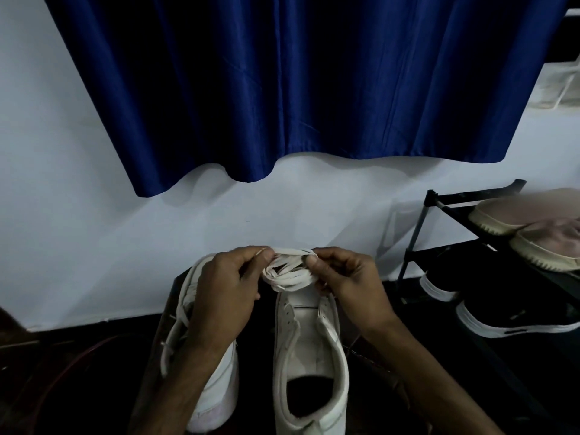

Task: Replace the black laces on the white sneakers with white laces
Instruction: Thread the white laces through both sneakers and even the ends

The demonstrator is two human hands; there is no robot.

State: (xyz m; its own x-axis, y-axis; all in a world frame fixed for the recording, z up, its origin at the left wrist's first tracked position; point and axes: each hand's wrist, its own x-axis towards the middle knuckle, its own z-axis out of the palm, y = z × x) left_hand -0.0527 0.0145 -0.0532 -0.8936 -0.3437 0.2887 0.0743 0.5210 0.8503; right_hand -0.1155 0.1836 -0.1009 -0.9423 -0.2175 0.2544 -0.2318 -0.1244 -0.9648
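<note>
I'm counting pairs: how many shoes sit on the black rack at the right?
4. Top shelf: far pink shoe, near pink shoe. Shelf below: far black shoe, near black shoe. More may be hidden past the picture's edge.

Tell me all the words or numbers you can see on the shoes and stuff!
None can be read anywhere in this picture.
White sneakers: plain, no label or brand shows.
White laces, pinched by the left hand and right hand: no print.
Black shoe on the rack: a small mark by its sole, too blurred to read.
</note>
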